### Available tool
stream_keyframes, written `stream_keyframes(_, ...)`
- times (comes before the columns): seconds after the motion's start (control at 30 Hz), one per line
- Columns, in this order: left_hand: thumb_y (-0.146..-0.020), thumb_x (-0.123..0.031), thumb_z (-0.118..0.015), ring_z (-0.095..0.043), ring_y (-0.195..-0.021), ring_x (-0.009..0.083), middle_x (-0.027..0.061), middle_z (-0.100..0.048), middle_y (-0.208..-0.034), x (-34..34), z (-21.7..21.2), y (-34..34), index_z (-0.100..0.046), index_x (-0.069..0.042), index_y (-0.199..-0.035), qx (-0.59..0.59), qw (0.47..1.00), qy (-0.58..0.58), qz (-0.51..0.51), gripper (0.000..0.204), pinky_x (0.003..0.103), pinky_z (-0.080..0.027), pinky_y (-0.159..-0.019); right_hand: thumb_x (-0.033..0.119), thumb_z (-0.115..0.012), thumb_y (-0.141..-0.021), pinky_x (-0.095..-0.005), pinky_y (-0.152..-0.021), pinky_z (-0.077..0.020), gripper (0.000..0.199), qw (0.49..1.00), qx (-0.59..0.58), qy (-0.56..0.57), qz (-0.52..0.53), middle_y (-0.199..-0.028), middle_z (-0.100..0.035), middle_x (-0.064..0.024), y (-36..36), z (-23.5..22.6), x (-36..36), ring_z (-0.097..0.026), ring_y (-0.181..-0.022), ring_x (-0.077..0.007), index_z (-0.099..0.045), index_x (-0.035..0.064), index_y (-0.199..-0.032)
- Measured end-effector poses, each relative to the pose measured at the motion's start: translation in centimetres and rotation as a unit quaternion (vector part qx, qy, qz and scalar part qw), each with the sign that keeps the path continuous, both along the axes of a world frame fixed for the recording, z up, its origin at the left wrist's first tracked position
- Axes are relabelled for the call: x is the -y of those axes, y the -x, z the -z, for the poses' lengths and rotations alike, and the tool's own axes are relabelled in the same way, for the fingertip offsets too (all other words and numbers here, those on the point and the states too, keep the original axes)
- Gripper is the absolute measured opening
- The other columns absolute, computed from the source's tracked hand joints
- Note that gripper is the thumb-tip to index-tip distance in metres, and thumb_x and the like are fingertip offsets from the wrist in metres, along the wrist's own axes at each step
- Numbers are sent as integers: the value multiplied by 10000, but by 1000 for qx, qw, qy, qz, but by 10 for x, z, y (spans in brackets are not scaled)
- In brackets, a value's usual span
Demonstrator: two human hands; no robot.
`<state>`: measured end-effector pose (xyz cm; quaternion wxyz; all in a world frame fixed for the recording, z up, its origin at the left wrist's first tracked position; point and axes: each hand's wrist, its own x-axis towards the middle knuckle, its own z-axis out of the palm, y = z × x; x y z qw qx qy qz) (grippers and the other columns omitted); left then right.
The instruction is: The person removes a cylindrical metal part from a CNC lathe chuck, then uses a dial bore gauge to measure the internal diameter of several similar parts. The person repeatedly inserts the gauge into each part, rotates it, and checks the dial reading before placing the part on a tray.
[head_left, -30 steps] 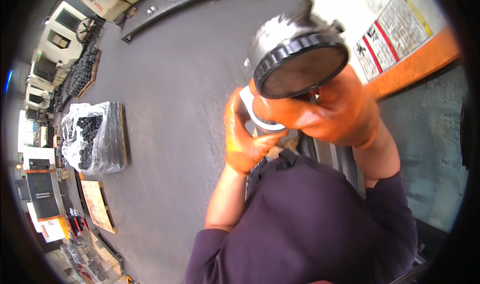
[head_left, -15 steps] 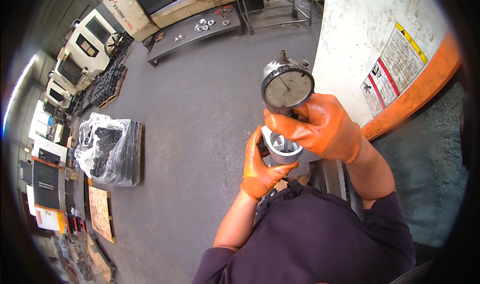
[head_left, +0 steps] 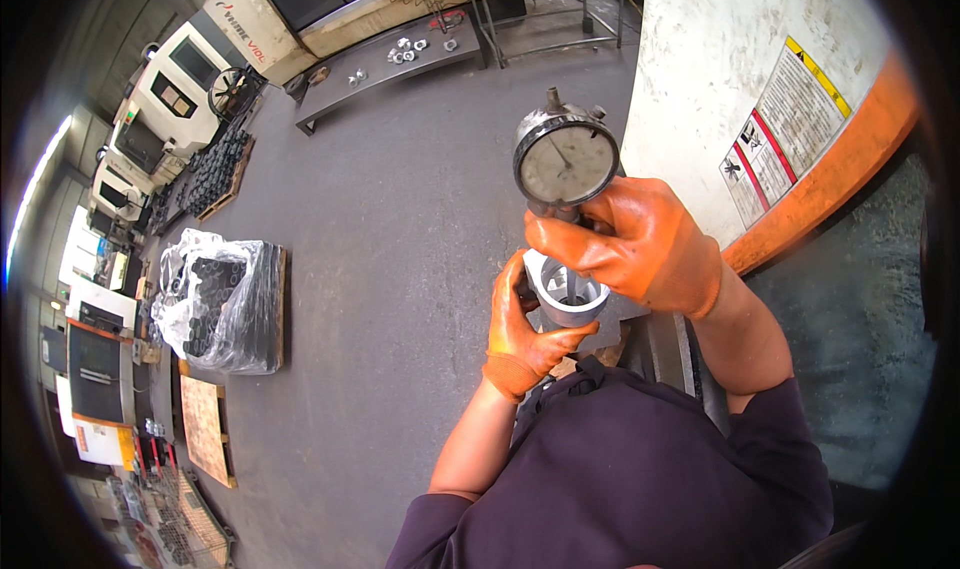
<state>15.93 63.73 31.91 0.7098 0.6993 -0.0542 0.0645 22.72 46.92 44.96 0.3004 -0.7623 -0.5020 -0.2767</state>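
Observation:
My left hand (head_left: 523, 331), in an orange rubber glove, is closed around a hollow silver metal part (head_left: 570, 315) with a round open mouth facing up. In my right hand (head_left: 640, 241), gloved the same way, is a dial bore gauge (head_left: 566, 164), gripped just below its round dial. The dial faces me, with a thin needle on a greyish face and a dark rim. From under the right fist the gauge's stem runs down into the mouth of the metal part. The stem's lower end is hidden inside.
A white machine panel with an orange edge (head_left: 815, 184) stands close on my right. Left, a plastic-wrapped stack of dark parts (head_left: 225, 304) sits on a pallet. Ahead is a low grey table (head_left: 380, 81) bearing several silver parts; a tool bench (head_left: 545, 19) is beyond it.
The gauge's dial has shifted slightly left and up, tilting a little with my right hand. My left hand keeps the metal part almost still.

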Motion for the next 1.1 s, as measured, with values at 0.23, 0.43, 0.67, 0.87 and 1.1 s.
stream_keyframes(0.23, -613, -199, -971, -650, -1148, 204, 80, -604, -1275, 2, -6, 3, -503, -39, -1423, -3, 1000, 11, 1, 949, 383, -558, -965, 52, -745, -805, -337, -618, -556, 348, 1000, 10, 1, -2, -932, -690, -73, 1, 0, 0, -707, -786, -253, -734, 145, -1141)
stream_keyframes(0.43, -610, -219, -976, -617, -1213, 219, 91, -562, -1343, 0, -2, 4, -465, -38, -1477, -13, 1000, 7, 6, 1022, 403, -546, -995, -25, -760, -818, -301, -686, -578, 338, 1000, -20, 22, -8, -995, -699, -87, 7, -7, 3, -734, -821, -231, -727, 96, -1133)
stream_keyframes(0.67, -613, -229, -978, -610, -1225, 222, 94, -555, -1354, 1, -1, 4, -446, -38, -1495, -17, 1000, 5, 10, 1047, 403, -535, -1010, 68, -748, -807, -333, -641, -566, 318, 1000, 6, -1, -1, -955, -705, -74, 4, 0, 1, -715, -806, -249, -741, 136, -1117)
stream_keyframes(0.87, -624, -228, -1001, -600, -1238, 252, 125, -523, -1388, -1, 11, 5, -387, -15, -1527, 32, 999, 1, -11, 1112, 419, -533, -1016, 80, -740, -864, -337, -637, -567, 252, 933, -340, -112, -27, -929, -708, -78, 17, -7, -3, -713, -773, -257, -741, 120, -1113)
stream_keyframes(1.1, -654, -388, -983, -463, -1334, 380, 195, -458, -1432, -9, 29, 9, -298, -16, -1572, 176, 927, -255, -209, 1205, 508, -418, -1104, -3, -721, -898, -325, -769, -582, 105, 938, -310, -141, -62, -1000, -751, -108, 38, -7, 15, -723, -883, -183, -718, -31, -998)
